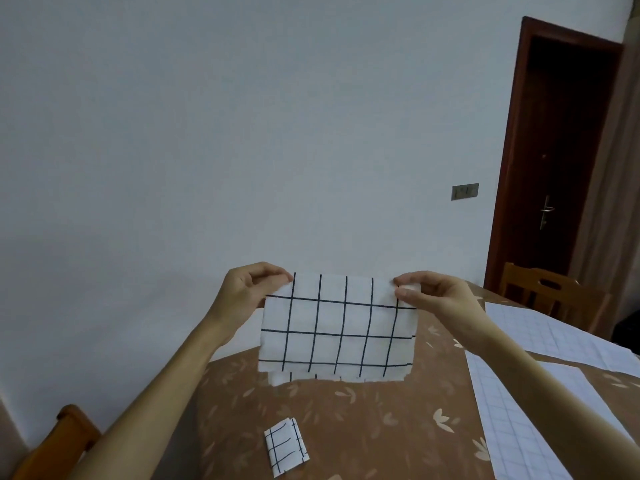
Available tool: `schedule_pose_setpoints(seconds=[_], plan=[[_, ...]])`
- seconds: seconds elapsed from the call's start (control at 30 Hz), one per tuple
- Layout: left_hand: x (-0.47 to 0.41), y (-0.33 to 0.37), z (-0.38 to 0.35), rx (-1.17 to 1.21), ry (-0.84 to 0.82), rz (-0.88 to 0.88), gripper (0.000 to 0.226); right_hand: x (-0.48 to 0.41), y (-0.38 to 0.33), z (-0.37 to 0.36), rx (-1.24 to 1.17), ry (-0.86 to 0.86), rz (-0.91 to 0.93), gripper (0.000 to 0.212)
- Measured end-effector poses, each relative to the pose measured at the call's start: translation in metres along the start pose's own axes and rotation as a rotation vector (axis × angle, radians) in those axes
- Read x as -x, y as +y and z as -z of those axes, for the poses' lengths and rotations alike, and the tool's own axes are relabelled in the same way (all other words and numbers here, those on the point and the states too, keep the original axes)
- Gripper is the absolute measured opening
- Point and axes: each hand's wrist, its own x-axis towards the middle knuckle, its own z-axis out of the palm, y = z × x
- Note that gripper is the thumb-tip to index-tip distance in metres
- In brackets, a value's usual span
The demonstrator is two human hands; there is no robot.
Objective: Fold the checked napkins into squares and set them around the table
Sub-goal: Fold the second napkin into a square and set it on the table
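Note:
A white napkin with black checks (337, 329) hangs in the air above the table, folded over into a wide rectangle. My left hand (247, 289) pinches its top left corner and my right hand (436, 294) pinches its top right corner. Its lower edge dangles just above the brown leaf-patterned tablecloth (381, 427). A second checked napkin (285, 445), folded into a small square, lies flat on the table near the front edge, below the held one.
A pale grid-patterned sheet (519, 393) covers the table's right side. One wooden chair (550, 292) stands at the far right and another (59, 441) at the near left. A grey wall runs behind, with a dark wooden door (557, 150) on the right.

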Motion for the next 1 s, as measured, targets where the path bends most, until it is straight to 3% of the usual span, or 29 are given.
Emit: schedule_pose_setpoints(seconds=[0.1,0.27,0.4,0.47,0.6,0.7,0.8,0.93,1.0], plan=[[0.0,0.001,-0.003,-0.053,-0.03,-0.078,0.023,-0.002,-0.002,-0.003,-0.07,0.009,0.014,0.034],[0.0,0.005,0.002,-0.191,-0.094,-0.075,0.045,-0.006,-0.008,-0.005,0.041,0.057,0.066,0.042],[0.0,0.004,-0.007,-0.521,-0.244,-0.05,0.043,-0.009,-0.016,-0.017,0.076,-0.008,0.133,0.043],[0.003,0.005,-0.022,-0.553,-0.295,-0.037,0.039,-0.01,-0.022,-0.026,0.131,-0.067,0.204,0.042],[0.003,0.003,-0.05,-0.477,-0.3,-0.123,0.023,-0.012,-0.036,-0.041,0.155,-0.142,0.288,0.042],[-0.001,-0.003,-0.051,-0.335,-0.171,-0.095,0.013,-0.016,-0.036,-0.035,0.262,-0.007,0.282,0.047],[-0.004,-0.001,-0.043,-0.09,-0.032,-0.048,0.015,-0.013,-0.022,-0.02,0.234,0.089,0.118,0.057],[-0.006,-0.001,-0.041,0.164,0.108,0.01,0.024,0.003,-0.004,-0.025,-0.029,-0.023,-0.098,0.089],[-0.005,-0.003,-0.045,0.215,0.131,0.015,0.024,0.007,-0.002,-0.038,-0.113,-0.068,-0.152,0.09]])
